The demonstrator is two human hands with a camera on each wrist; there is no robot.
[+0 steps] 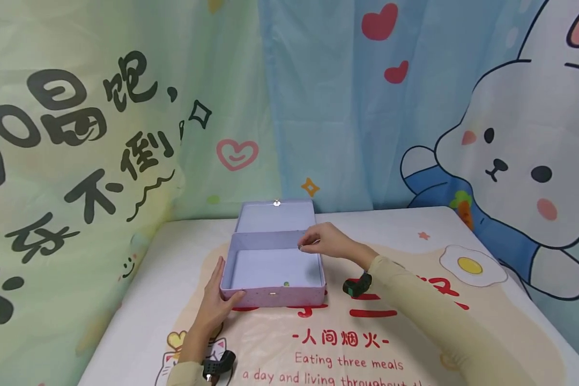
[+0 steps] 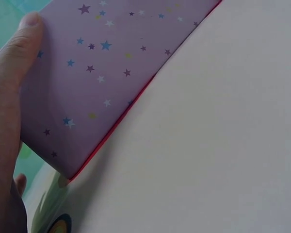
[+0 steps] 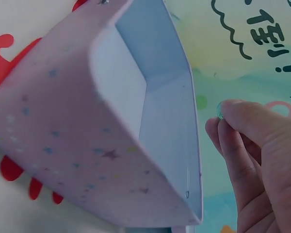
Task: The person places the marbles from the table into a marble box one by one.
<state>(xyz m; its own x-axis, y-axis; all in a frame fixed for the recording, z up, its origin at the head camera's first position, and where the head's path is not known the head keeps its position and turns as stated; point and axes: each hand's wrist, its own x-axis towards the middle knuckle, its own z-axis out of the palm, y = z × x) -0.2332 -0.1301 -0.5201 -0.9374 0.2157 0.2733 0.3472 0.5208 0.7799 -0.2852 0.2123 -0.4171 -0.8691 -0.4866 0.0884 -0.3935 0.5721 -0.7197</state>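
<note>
A lilac lidded box (image 1: 272, 297) with a star print sits on the table, its lid (image 1: 275, 217) tipped back. My left hand (image 1: 214, 300) grips the box's near left corner, thumb on the front wall and fingers along the side; the thumb also shows against the starry wall (image 2: 102, 73) in the left wrist view. Over the box's right side, my right hand (image 1: 330, 241) pinches a small clear greenish glass marble (image 3: 220, 110) between thumb and fingertips. A small greenish marble (image 1: 287, 284) lies inside the box by the front wall.
The box stands on a printed tablecloth (image 1: 342, 351) with red lettering and a fried-egg picture (image 1: 473, 266). Behind the table hangs a patterned curtain (image 1: 318, 107). Dark wrist devices sit on both wrists, the right one (image 1: 357, 285) beside the box.
</note>
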